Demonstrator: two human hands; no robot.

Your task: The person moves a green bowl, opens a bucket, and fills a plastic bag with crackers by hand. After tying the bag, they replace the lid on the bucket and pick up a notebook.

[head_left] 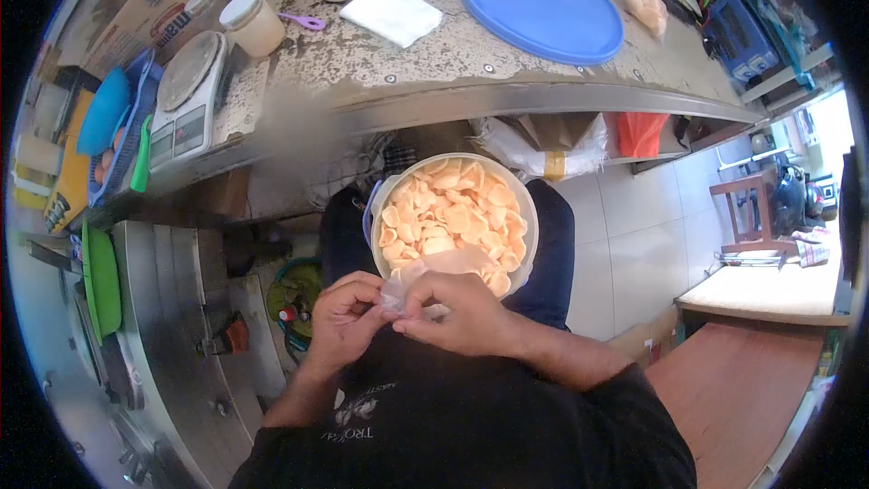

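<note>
A round tub (532, 217) of pale orange crackers (457, 208) rests on my lap between my knees. Over its near edge, my left hand (348, 312) and my right hand (457, 312) meet, thumbs and fingers pinching a small clear plastic bag (392, 295). Part of the thin plastic lies across the nearest crackers. The fingers of both hands are closed on the plastic, and its lower part is hidden behind them.
On the worn table ahead are a blue round lid (543, 7), a folded white cloth (392, 14), a kitchen scale (187, 95), a lidded jar (252, 24) and a purple spoon (303, 21). A wooden bench (738, 389) stands to the right, metal drawers (172, 308) to the left.
</note>
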